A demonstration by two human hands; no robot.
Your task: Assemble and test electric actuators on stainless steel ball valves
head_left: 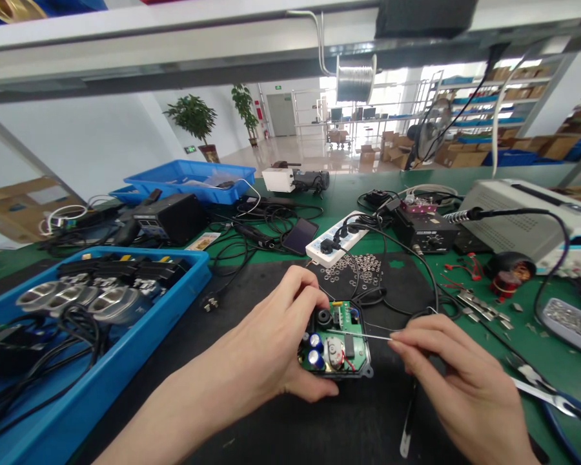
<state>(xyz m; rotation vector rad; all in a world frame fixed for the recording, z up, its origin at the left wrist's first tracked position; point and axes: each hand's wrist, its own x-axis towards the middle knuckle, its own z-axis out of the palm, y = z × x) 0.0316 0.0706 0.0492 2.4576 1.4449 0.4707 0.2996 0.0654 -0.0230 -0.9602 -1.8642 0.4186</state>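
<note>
My left hand (pixel 290 329) grips a green circuit board (pixel 361 352) in a dark housing by its left side, fingers over the top and thumb below. Blue capacitors (pixel 315 358), a round black part (pixel 324 318) and a red wire (pixel 351 363) show on the board. Between thumb and forefinger, my right hand (pixel 458 381) pinches a thin silvery rod (pixel 365 335). It reaches left across the board's face; whether its tip touches a part I cannot tell. Below that hand, a narrow dark tool (pixel 407 429) with a metal end lies on the black mat (pixel 252 394).
At left stands a blue tray (pixel 201 265) of metal housings and cables. A power strip (pixel 336 239) and scattered small rings (pixel 363 268) lie ahead. To the right are a soldering iron (pixel 469 215), a black control box (pixel 423 232) and pliers (pixel 532 371). A wire spool (pixel 356 79) hangs overhead.
</note>
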